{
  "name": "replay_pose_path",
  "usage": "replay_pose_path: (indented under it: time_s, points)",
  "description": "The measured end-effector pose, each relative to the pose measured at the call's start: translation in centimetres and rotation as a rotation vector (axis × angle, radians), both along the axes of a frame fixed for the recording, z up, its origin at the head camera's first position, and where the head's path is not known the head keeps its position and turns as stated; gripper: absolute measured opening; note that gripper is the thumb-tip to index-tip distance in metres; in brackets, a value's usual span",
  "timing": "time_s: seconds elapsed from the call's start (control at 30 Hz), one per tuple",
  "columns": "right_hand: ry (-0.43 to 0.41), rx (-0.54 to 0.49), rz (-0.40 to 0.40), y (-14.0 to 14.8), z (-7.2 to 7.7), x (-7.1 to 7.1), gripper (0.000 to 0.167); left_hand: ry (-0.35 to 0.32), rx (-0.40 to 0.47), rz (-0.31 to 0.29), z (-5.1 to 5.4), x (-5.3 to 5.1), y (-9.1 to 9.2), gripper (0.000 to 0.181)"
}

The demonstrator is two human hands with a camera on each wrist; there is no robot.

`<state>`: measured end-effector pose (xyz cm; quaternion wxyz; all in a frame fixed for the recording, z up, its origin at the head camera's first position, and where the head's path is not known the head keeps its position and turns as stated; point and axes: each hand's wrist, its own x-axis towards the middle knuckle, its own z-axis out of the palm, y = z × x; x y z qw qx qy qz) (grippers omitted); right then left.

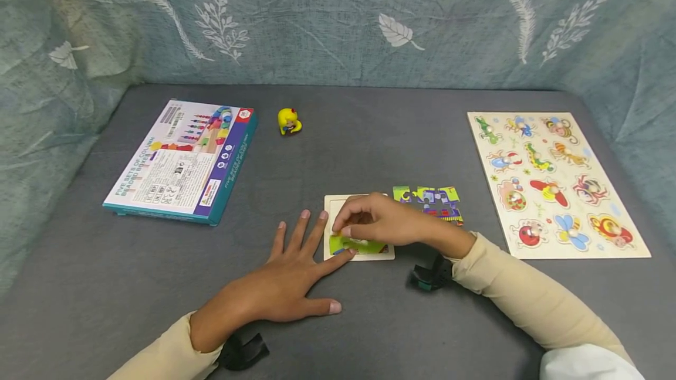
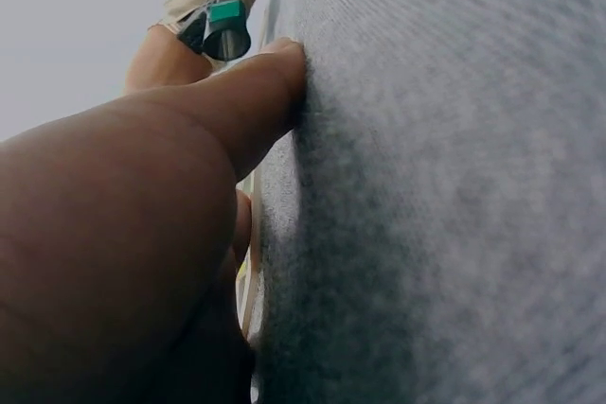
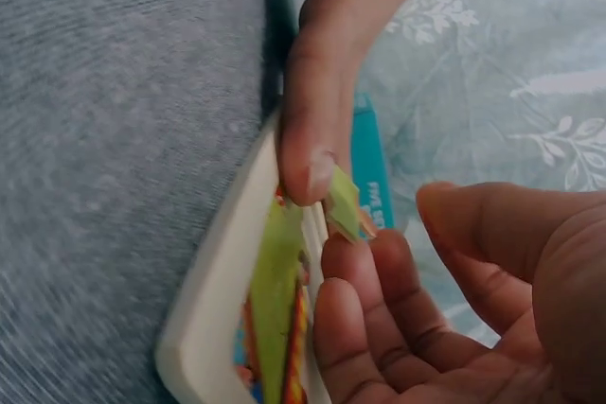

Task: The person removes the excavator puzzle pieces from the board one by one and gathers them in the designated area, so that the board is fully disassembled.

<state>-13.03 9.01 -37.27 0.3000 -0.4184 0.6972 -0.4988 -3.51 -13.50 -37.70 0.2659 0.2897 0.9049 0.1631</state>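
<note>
A small square puzzle tray with a pale wooden rim has green picture pieces along its near side. My left hand lies palm down with its fingers spread, the index fingertip resting on the tray's near part. Over the tray, my right hand is curled, its fingertips holding a small green puzzle piece. That piece is tilted above the tray, beside the left fingertip. In the right wrist view the right thumb appears apart from it. The right hand covers much of the tray in the head view.
Loose puzzle pieces lie right of the tray, partly behind the right wrist. A large insect peg board is at the right. A boxed toy lies at the left, near a yellow figurine. A curtain hangs behind.
</note>
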Motion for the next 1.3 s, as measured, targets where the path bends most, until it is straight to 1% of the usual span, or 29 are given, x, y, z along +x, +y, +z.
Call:
replay_pose_path:
  time_s: [0.07, 0.23, 0.37, 0.53, 0.67, 0.9, 1.1, 1.3]
  points:
    - [-0.01, -0.007, -0.007, 0.03, -0.08, 0.0, 0.015, 0.004, -0.006, -0.007, 0.04, -0.09, 0.09, 0.078]
    - [-0.069, -0.016, -0.026, -0.05, -0.24, -0.03, 0.016, -0.001, -0.025, -0.015, 0.16, -0.16, 0.16, 0.077]
    - [-0.084, -0.008, -0.045, -0.14, -0.41, -0.05, 0.018, -0.001, -0.023, -0.016, 0.18, -0.19, 0.14, 0.077]
    - [-0.054, 0.005, -0.073, -0.27, -0.63, -0.07, 0.015, 0.003, -0.016, -0.02, 0.07, -0.26, 0.07, 0.076]
    - [-0.027, 0.01, -0.079, -0.25, -0.53, -0.05, 0.013, 0.007, -0.011, -0.023, 0.01, -0.27, 0.06, 0.075]
    - [0.003, 0.03, -0.039, -0.3, -0.37, -0.02, 0.012, 0.01, -0.007, -0.021, -0.08, -0.23, 0.04, 0.076]
    - [0.017, 0.025, -0.015, -0.34, -0.33, 0.17, 0.013, 0.016, 0.005, -0.022, -0.19, -0.21, -0.03, 0.076]
    - [0.068, 0.0, -0.002, -0.2, -0.48, 0.04, 0.013, 0.012, 0.001, -0.021, -0.18, -0.22, 0.01, 0.076]
